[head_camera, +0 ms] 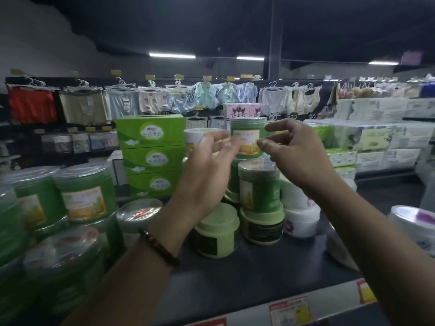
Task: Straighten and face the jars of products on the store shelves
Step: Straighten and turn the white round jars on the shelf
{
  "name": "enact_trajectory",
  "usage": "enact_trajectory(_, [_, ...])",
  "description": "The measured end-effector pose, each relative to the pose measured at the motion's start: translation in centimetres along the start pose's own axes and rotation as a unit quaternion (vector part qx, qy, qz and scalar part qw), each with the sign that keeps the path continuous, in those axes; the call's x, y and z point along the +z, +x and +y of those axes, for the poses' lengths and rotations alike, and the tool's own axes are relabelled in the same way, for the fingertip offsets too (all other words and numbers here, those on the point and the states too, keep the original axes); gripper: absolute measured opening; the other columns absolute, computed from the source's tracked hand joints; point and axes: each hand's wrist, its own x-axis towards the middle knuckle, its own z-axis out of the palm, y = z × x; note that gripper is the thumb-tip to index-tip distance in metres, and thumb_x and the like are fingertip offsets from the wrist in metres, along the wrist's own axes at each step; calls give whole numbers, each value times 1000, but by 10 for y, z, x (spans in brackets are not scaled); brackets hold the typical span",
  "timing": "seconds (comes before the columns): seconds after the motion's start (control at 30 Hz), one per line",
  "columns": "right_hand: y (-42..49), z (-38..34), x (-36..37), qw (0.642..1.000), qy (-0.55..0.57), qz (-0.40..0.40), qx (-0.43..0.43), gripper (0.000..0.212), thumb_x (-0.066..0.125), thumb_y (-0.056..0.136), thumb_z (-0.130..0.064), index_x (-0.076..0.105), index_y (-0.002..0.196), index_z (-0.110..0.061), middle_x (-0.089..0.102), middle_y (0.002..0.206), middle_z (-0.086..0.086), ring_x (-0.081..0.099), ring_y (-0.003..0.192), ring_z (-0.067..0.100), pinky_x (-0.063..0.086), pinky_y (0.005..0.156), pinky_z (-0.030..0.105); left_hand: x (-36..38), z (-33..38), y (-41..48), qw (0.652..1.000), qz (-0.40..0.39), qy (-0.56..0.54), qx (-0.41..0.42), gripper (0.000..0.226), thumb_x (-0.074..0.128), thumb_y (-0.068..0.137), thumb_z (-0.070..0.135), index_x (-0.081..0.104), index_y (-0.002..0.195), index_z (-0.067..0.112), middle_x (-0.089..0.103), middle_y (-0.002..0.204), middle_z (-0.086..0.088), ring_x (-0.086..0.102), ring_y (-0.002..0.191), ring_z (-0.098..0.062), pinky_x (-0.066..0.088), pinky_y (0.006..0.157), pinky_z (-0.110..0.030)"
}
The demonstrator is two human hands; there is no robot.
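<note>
Retail shop: stocked jars (86, 196), shelf-edge price tags (290, 310), hanging underwear racks (122, 102).

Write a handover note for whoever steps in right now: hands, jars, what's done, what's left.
Left hand: open, fingertips at the label of the top green jar; blur hides whether they touch.
Right hand: open, thumb and forefinger beside that jar's right edge, holding nothing.
Jars: the top green jar stands upright on the stack, label facing front. The jar beneath has its label turned off to the left.
Done: top jar looks faced.
Left: probably turn the jar beneath to the front, then check the lower jars.
</note>
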Motion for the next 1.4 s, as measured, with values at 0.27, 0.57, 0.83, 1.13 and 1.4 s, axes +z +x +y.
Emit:
enact_trajectory(0.27, [61,23,-13,999,17,-41,17,59,85,89,-35,56,137,-16,69,117,4,68,104,20,56,82,37,43,24,52,997,-27,-64,-27,68,20,108,63,39,158,21,63,120,15,59,72,12,48,90,-26])
enact_trajectory(0.57, [102,40,-6,991,48,-120,36,55,87,87,-33,55,125,-10,64,114,10,59,95,12,51,94,35,67,18,98,994,-13,-93,-54,76,14,101,75,30,159,28,60,147,-10,63,128,-18,52,107,-45])
enact_trajectory(0.83, [114,43,7,980,88,-169,49,29,89,85,-29,73,92,-5,77,71,-3,68,51,1,49,45,15,71,8,115,980,10,-163,-114,87,16,99,79,50,138,10,81,93,-10,80,85,-25,63,60,-34])
enact_trajectory(1.13, [115,47,9,982,100,-148,63,28,89,86,-31,71,92,-11,81,84,3,78,70,15,58,59,23,74,6,114,977,-35,-180,-108,96,10,98,80,65,129,7,79,110,-18,78,99,-32,66,77,-43])
enact_trajectory(1.4, [109,40,5,980,130,-129,78,30,89,86,-25,66,97,-8,78,88,4,79,71,16,63,62,26,69,10,111,976,-55,-186,-97,98,11,97,82,69,120,7,76,119,-19,74,112,-34,59,96,-50])
